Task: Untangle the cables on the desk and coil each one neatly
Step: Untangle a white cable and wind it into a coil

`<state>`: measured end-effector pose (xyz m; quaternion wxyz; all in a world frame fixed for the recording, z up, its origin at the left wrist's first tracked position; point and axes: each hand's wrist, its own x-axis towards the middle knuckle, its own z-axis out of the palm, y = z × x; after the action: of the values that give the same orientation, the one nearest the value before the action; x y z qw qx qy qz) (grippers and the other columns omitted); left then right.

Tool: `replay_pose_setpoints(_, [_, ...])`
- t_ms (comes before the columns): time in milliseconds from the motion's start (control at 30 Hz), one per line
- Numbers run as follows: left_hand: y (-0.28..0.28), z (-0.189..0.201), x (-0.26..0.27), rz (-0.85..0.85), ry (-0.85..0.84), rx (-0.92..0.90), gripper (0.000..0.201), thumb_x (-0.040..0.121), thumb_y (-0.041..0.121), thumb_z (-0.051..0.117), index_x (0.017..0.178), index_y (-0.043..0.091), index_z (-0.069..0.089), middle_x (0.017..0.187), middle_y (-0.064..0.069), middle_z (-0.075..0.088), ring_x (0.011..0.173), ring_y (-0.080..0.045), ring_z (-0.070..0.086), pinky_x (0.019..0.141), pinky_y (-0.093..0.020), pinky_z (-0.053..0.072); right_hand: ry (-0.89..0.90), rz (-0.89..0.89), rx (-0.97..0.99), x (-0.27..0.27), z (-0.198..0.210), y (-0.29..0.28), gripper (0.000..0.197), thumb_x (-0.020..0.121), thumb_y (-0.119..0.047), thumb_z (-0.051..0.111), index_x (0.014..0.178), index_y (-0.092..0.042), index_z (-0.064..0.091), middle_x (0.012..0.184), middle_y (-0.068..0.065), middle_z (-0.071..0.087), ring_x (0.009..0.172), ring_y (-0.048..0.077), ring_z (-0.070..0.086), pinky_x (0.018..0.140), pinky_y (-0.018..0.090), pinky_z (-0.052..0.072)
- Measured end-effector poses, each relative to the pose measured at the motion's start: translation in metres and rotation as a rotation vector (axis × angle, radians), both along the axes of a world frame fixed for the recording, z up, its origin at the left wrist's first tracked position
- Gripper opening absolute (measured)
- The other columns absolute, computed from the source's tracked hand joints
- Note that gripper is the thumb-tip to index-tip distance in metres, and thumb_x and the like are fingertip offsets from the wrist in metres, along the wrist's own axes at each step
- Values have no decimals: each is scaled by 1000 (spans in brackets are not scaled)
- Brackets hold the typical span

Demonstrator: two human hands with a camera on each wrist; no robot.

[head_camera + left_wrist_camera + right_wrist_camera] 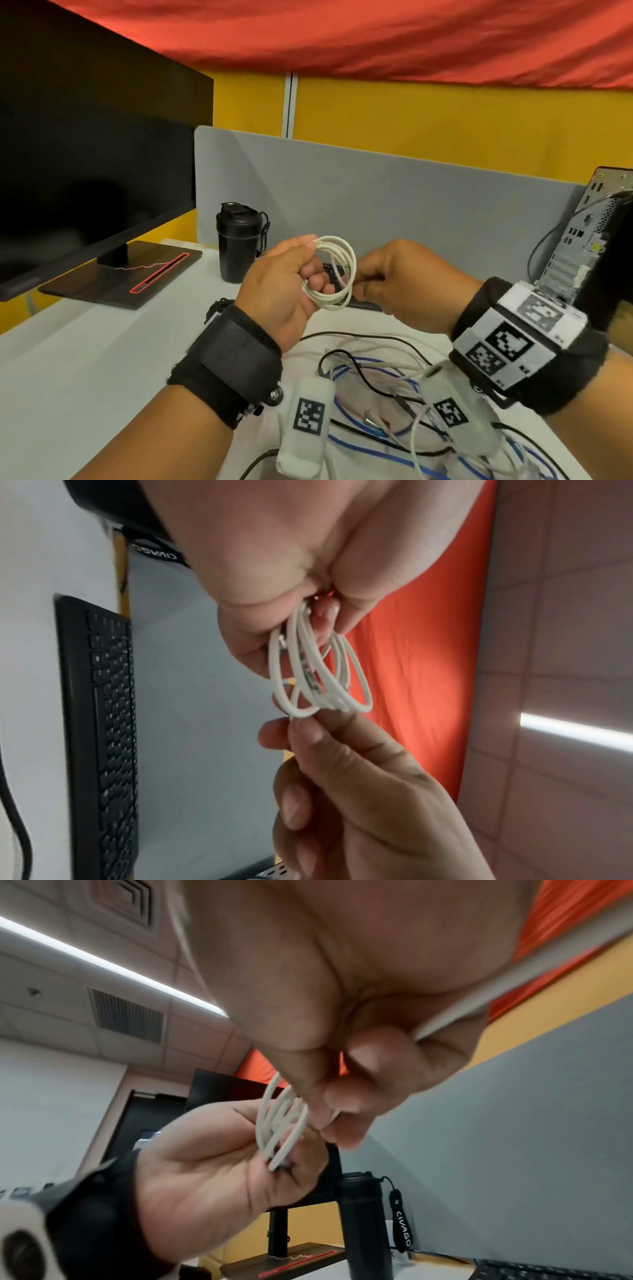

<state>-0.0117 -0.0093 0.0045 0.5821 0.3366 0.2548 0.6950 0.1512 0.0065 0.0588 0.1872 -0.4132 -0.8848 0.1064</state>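
Note:
A white cable [334,270] wound into a small coil of several loops is held up above the desk. My left hand [291,287] grips one side of the coil [318,674], fingers curled round its loops. My right hand [394,277] pinches the opposite side of the coil [281,1123] between thumb and fingertips. Below the hands, a tangle of white, blue and black cables [383,394] lies on the white desk [85,377].
A black bottle [238,250] stands behind the left hand, and a black keyboard [103,723] lies beyond the hands. A dark monitor [85,154] on its base fills the left. A computer tower [589,240] stands at the right, against a grey divider [411,205].

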Motion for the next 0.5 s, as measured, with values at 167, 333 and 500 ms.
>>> replay_pose_setpoints(167, [-2,3,-18,-101,-20,38,21,103,14,42,111,3,58,63,-1,35,53,-13,38,60,-30,44,183,-15,-78,-2,19,-1,15,88,-13,69,90,-24,79,51,-16,63,44,-2,52,44,7,36])
replay_pose_setpoints(333, [-7,3,-22,-137,-7,68,16,103,14,42,105,5,55,65,-3,34,54,-14,37,60,-33,46,193,14,-236,-14,17,-11,11,86,-11,71,85,-19,79,50,-3,62,40,2,48,43,13,38])
replay_pose_setpoints(500, [-10,6,-25,-1,43,88,19,105,14,40,101,5,56,65,-2,35,55,-12,37,57,-28,45,269,-120,-171,-20,24,-13,13,86,-20,73,98,-23,76,76,-9,73,66,3,64,66,27,54])
